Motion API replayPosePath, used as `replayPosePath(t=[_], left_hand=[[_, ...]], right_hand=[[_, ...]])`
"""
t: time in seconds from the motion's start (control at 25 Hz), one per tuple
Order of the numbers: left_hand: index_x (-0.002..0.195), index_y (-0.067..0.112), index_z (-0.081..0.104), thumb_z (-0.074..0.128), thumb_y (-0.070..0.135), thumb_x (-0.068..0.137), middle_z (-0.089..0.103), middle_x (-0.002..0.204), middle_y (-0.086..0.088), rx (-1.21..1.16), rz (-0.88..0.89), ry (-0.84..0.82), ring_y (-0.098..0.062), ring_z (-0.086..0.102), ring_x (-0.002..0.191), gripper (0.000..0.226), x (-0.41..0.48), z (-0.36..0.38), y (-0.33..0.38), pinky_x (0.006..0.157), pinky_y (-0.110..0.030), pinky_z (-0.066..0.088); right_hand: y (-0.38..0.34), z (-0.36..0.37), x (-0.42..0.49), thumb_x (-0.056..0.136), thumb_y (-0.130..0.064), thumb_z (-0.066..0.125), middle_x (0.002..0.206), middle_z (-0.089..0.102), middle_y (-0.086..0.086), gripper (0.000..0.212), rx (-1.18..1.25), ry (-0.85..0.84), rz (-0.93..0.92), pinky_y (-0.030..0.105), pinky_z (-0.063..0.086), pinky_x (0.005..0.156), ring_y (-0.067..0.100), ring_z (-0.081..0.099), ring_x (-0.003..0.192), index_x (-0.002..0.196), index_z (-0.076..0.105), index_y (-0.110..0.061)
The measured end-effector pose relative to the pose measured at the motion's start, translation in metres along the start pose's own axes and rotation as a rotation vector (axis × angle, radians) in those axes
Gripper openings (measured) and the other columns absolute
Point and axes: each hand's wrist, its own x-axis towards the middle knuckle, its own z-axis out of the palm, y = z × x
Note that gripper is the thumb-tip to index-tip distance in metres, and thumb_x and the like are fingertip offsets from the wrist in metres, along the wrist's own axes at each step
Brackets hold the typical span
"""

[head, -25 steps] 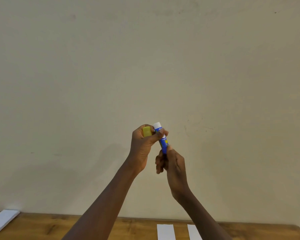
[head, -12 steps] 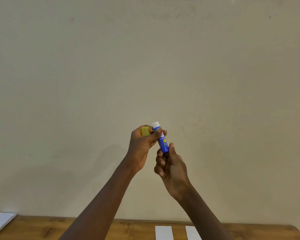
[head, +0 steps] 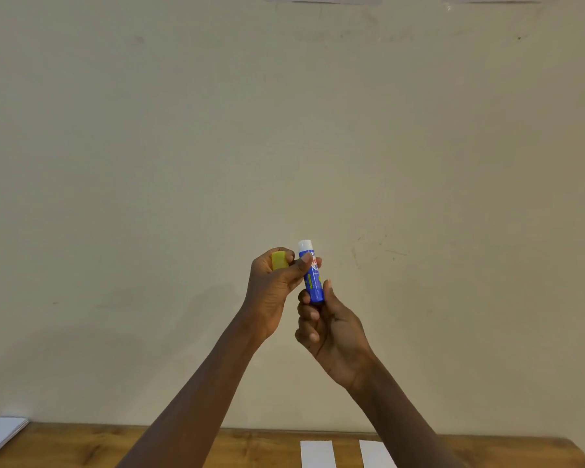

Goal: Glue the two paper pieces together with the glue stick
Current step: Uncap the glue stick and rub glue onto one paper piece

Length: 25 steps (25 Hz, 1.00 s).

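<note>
Glue stick uncapped, held up at centre frame.

My left hand (head: 272, 292) curls round the stubby yellow cap (head: 279, 260), thumb pressing the glossy blue glue stick (head: 311, 275); my right hand (head: 331, 329) pinches its base. Two flat white paper strips (head: 317, 453) lie on the wooden table (head: 81, 447), bottom right.

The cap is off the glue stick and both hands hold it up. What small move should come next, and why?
Probably bring the glue stick down to one paper strip on the table. The white tip is bare, the cap sits in the left hand, the right hand grips the base, and both strips lie untouched.
</note>
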Motion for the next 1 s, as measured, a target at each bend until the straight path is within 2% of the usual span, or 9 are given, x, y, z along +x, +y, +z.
replayPosePath(t=[0.12, 0.24, 0.4, 0.44, 0.56, 0.68, 0.8, 0.88, 1.0], left_hand=[[0.071, 0.009, 0.043, 0.057, 0.009, 0.082, 0.067, 0.084, -0.011, -0.007, 0.017, 0.048, -0.015, 0.071, 0.072, 0.018, 0.0008, 0.0008, 0.0009, 0.069, -0.024, 0.057], [0.066, 0.009, 0.041, 0.057, 0.009, 0.082, 0.063, 0.090, -0.016, 0.012, 0.041, 0.079, -0.012, 0.071, 0.073, 0.022, 0.0017, 0.0024, 0.0021, 0.076, -0.026, 0.056], [0.069, 0.010, 0.042, 0.056, 0.006, 0.083, 0.063, 0.088, -0.016, -0.085, 0.023, 0.022, -0.013, 0.071, 0.073, 0.020, -0.0011, 0.0040, 0.0028, 0.068, -0.021, 0.057], [0.069, 0.010, 0.041, 0.056, 0.006, 0.083, 0.062, 0.089, -0.018, -0.085, 0.025, 0.021, -0.013, 0.071, 0.074, 0.021, -0.0014, 0.0043, 0.0028, 0.069, -0.021, 0.057], [0.068, 0.009, 0.042, 0.058, 0.009, 0.081, 0.061, 0.092, -0.019, -0.002, 0.057, 0.079, -0.012, 0.071, 0.073, 0.021, -0.0005, 0.0043, 0.0035, 0.074, -0.025, 0.056], [0.068, 0.008, 0.045, 0.058, 0.010, 0.081, 0.063, 0.092, -0.019, 0.036, 0.063, 0.097, -0.011, 0.071, 0.073, 0.019, -0.0005, 0.0050, 0.0026, 0.077, -0.027, 0.055], [0.073, 0.006, 0.048, 0.056, 0.011, 0.083, 0.066, 0.089, -0.016, -0.049, 0.012, 0.071, -0.012, 0.071, 0.073, 0.014, -0.0021, 0.0052, -0.0005, 0.076, -0.025, 0.055], [0.073, 0.008, 0.048, 0.055, 0.011, 0.084, 0.067, 0.086, -0.014, -0.098, -0.002, 0.064, -0.013, 0.071, 0.074, 0.014, -0.0027, 0.0051, -0.0003, 0.075, -0.025, 0.056], [0.071, 0.006, 0.046, 0.056, 0.011, 0.083, 0.066, 0.086, -0.013, 0.020, 0.048, 0.110, -0.011, 0.071, 0.072, 0.017, -0.0002, 0.0050, 0.0035, 0.078, -0.029, 0.055]], right_hand=[[0.0077, 0.0021, 0.0040, 0.092, -0.039, 0.036, 0.065, 0.058, -0.004, 0.031, -0.424, 0.163, -0.261, 0.016, 0.041, 0.043, 0.007, 0.049, 0.041, 0.088, 0.058, -0.018], [0.0107, 0.0047, 0.0065, 0.091, -0.027, 0.042, 0.063, 0.054, -0.001, 0.019, -0.710, 0.281, -0.468, 0.013, 0.038, 0.039, 0.006, 0.045, 0.037, 0.078, 0.054, -0.019], [0.0028, 0.0042, 0.0019, 0.093, -0.042, 0.031, 0.047, 0.047, -0.004, 0.047, -0.011, 0.040, -0.086, 0.016, 0.037, 0.038, 0.007, 0.040, 0.035, 0.067, 0.056, -0.012], [0.0013, 0.0045, 0.0013, 0.091, -0.045, 0.032, 0.047, 0.048, -0.004, 0.048, 0.040, 0.042, -0.048, 0.017, 0.038, 0.039, 0.008, 0.040, 0.035, 0.069, 0.058, -0.012], [0.0072, 0.0040, 0.0049, 0.090, -0.037, 0.042, 0.064, 0.054, -0.002, 0.026, -0.436, 0.220, -0.327, 0.017, 0.040, 0.042, 0.007, 0.045, 0.041, 0.086, 0.057, -0.016], [0.0091, 0.0036, 0.0067, 0.091, -0.020, 0.047, 0.065, 0.054, 0.001, 0.014, -0.767, 0.282, -0.544, 0.013, 0.038, 0.041, 0.007, 0.046, 0.040, 0.081, 0.054, -0.013], [0.0059, 0.0038, 0.0045, 0.095, -0.031, 0.033, 0.052, 0.055, -0.003, 0.039, -0.333, 0.116, -0.266, 0.019, 0.039, 0.042, 0.008, 0.047, 0.039, 0.068, 0.055, -0.012], [0.0029, 0.0060, 0.0027, 0.093, -0.041, 0.033, 0.052, 0.057, -0.003, 0.043, -0.100, 0.070, -0.102, 0.021, 0.042, 0.043, 0.011, 0.048, 0.041, 0.072, 0.058, -0.012], [0.0082, 0.0060, 0.0057, 0.090, -0.040, 0.041, 0.069, 0.059, -0.003, 0.028, -0.340, 0.208, -0.261, 0.021, 0.040, 0.046, 0.010, 0.050, 0.044, 0.088, 0.057, -0.016]])
